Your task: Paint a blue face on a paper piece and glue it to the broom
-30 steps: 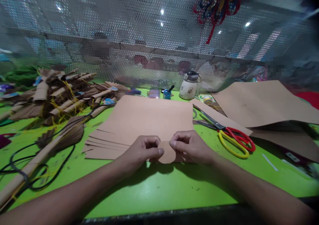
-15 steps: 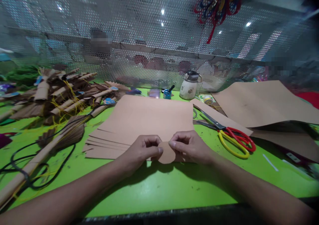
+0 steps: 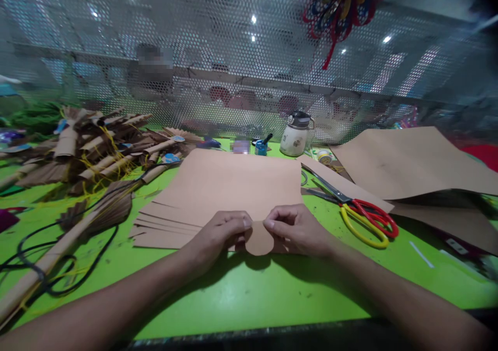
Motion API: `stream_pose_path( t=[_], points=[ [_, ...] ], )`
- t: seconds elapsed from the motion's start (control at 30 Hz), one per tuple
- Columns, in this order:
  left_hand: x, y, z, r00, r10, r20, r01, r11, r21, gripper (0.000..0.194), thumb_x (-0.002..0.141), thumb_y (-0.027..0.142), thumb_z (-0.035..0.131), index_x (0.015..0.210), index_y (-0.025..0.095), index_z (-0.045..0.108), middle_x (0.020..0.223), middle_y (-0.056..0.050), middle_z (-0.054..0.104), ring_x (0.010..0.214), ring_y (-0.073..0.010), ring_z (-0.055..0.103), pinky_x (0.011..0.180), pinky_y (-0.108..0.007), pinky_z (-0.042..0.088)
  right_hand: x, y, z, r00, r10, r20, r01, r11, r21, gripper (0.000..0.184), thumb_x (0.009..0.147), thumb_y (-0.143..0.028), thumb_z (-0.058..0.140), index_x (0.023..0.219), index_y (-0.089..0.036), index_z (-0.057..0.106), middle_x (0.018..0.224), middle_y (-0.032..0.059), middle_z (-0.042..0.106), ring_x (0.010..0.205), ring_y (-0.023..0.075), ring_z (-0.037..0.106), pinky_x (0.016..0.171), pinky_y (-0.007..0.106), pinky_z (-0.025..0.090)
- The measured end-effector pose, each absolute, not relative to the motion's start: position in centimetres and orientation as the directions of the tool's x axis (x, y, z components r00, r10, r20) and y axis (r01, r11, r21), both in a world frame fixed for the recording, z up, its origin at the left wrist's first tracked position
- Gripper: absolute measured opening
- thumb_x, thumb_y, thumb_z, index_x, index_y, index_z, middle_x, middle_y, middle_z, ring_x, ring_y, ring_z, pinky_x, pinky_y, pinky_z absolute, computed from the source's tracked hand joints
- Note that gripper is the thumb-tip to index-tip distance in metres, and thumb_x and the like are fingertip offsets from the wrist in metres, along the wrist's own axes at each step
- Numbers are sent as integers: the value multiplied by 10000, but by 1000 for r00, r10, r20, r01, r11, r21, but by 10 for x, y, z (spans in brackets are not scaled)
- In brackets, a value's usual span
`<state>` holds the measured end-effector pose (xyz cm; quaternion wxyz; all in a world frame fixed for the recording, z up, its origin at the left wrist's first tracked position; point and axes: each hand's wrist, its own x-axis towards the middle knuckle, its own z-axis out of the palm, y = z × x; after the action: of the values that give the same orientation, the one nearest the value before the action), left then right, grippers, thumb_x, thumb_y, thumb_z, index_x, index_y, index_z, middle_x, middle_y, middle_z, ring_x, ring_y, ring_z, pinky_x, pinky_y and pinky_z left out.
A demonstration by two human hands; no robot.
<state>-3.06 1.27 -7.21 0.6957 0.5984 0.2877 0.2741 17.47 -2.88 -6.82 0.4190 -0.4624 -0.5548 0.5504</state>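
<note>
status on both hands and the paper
left hand and right hand pinching rounded paper piece; scissors lying open to the right, off the paper piece

Left hand [image 3: 218, 237] grip changed vs. ½ sec ago: thumb was low, lying over the left part of the small, round-ended brown paper piece [image 3: 259, 241], w/ a gap btwn thumb & index. Now thumb's up by the index, gap closed, tips together at the piece's upper left edge. More of the piece's left side shows as a result. Behind the perforated metal screen [image 3: 233, 32], far left, blurred person [image 3: 151, 76] shifted a bit left & up vs. 1 sec ago.
</note>
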Motion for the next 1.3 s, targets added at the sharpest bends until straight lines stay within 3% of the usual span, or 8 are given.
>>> stream_pose_path(
  t=[0.23,0.53,0.8,1.3],
  points=[
    [-29,12,-72,696,715,-71,-5,105,995,234,736,333,730,685,146,599,575,19,505,547,-95,409,546,-269,269,174,-30,-60,-219,975,-44,85,-26,-996,398,761,-508,752,717,-124,654,537,-33,515,468,62,399,424,200,299],
    [-29,12,-70,681,729,-70,-1,96,995,200,744,299,712,677,140,612,576,11,517,543,-91,402,535,-274,243,174,-30,-61,-214,971,-105,130,-78,-988,286,771,-408,724,716,-143,633,499,-48,520,358,59,412,361,201,323],
    [-30,12,-69,679,732,-64,-17,103,995,202,745,297,712,672,138,611,580,13,512,544,-90,404,539,-277,244,174,-30,-59,-194,975,-108,158,-77,-984,228,761,-351,718,710,-141,644,519,-37,545,383,63,431,366,195,338],
    [-32,12,-73,666,741,-85,-57,164,985,153,748,288,654,714,140,633,613,4,494,574,-105,409,543,-257,289,175,-31,-60,-218,975,-50,147,-18,-989,283,801,-403,722,732,-137,658,525,-29,541,432,69,443,404,197,343]
  ],
)
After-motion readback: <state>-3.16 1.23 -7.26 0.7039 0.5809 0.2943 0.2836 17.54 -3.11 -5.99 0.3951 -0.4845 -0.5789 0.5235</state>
